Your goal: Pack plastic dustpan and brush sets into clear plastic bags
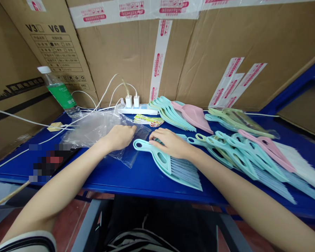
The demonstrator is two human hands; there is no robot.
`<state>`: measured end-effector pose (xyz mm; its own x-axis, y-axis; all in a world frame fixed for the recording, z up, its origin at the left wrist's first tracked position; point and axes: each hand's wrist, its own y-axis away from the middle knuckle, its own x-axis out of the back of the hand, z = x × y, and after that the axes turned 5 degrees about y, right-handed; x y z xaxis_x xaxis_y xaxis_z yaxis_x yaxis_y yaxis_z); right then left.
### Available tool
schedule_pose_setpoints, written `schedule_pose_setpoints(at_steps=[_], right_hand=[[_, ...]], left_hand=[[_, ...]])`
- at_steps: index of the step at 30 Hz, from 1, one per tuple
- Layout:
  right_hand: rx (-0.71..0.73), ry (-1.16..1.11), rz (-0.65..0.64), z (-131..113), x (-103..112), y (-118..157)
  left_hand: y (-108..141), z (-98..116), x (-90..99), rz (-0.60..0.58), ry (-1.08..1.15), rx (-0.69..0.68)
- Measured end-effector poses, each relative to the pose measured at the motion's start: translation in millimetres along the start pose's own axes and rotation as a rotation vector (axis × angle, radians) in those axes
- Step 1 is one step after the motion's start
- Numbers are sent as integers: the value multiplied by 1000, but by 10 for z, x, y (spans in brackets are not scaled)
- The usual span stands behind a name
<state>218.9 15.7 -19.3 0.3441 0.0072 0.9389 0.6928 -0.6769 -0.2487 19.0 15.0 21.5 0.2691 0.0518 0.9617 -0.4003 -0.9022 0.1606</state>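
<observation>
My left hand (122,136) is closed at the right side of a pile of clear plastic bags (91,126), with its fingertips pinched on the thin film. Under my right hand (172,141) lies a teal dustpan (160,157) with a grey-bristled brush (186,171) nested on it. The right fingers curl over the upper edge of this set, and the thumb rests near the handle; the exact grip is partly hidden. Right of that hand, several teal brushes (248,168) and a pink brush (267,147) overlap in a row.
Behind lie stacked teal dustpans (170,112), a pink dustpan (195,115) and a bagged green set (241,120). Printed cards (148,120) sit before a power strip (144,109). A bottle (60,92), white cables and a blurred dark item (52,161) are left. Cardboard boxes (131,52) wall the back.
</observation>
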Motion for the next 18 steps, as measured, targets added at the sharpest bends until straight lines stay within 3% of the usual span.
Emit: schedule_pose_setpoints(at_steps=[9, 18], right_hand=[[-9, 286, -75, 132, 132, 45], [-1, 206, -79, 119, 86, 22]], left_hand=[[26, 30, 32, -29, 6, -43], [8, 1, 31, 5, -22, -1]])
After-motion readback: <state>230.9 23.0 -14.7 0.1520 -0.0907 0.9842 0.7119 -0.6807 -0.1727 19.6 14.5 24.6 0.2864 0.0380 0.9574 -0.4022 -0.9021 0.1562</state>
